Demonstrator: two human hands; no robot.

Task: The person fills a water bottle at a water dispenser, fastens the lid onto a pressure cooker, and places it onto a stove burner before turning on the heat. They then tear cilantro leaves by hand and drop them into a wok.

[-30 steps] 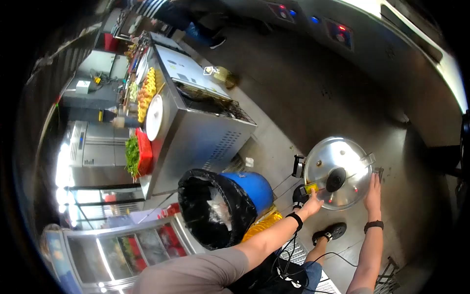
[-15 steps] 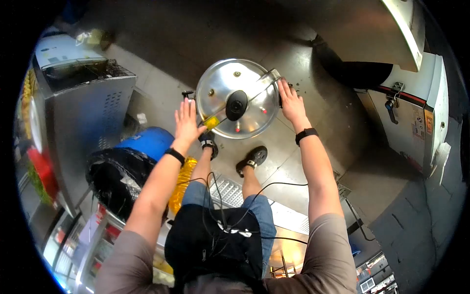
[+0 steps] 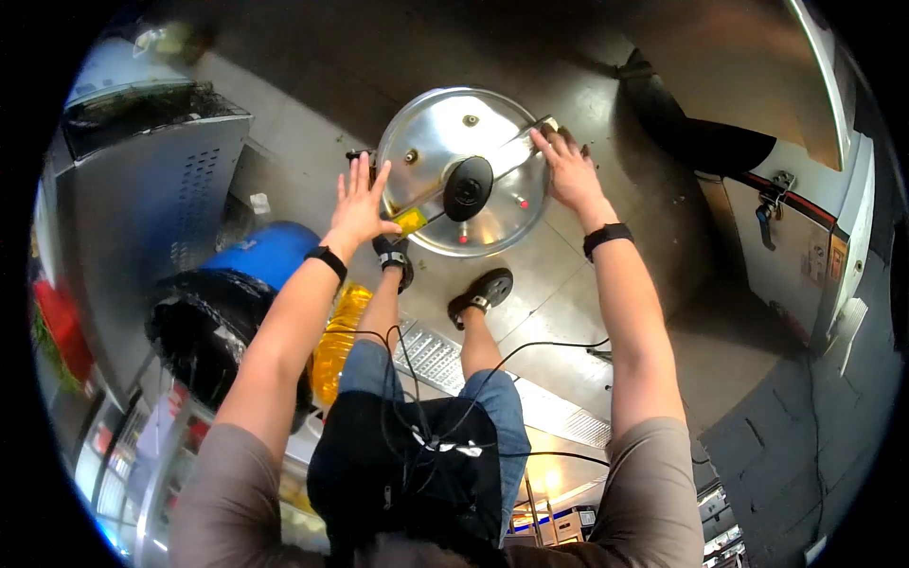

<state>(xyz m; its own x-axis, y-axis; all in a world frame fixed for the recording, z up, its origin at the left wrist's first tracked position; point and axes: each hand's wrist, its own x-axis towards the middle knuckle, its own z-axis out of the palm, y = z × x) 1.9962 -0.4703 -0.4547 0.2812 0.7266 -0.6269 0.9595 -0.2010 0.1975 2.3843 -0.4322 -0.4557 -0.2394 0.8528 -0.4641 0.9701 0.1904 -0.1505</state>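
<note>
A large round steel pressure cooker (image 3: 516,222) stands on the floor in front of me, seen from above. A metal clamp bar (image 3: 516,156) crosses its lid, with a black oval knob (image 3: 469,189) in the middle and a yellow label (image 3: 410,221) near the lower-left end. My left hand (image 3: 358,210) is open, fingers spread, at the lid's left rim beside a dark side handle (image 3: 360,156); whether it touches is unclear. At the bar's upper-right end, my right hand (image 3: 573,175) has its fingers apart and slightly bent, against or just over the bar end.
A blue barrel (image 3: 260,256) and a bin lined with a black bag (image 3: 204,322) stand to my left, near a yellow bottle (image 3: 339,346). Further left is a perforated metal cabinet (image 3: 161,199). A white latched appliance (image 3: 786,251) stands right. A floor grate (image 3: 440,364) runs beneath me.
The cooker sits slightly higher in view. My left fingers have spread wider, and my right fingers have moved apart and bent toward the bar end.
</note>
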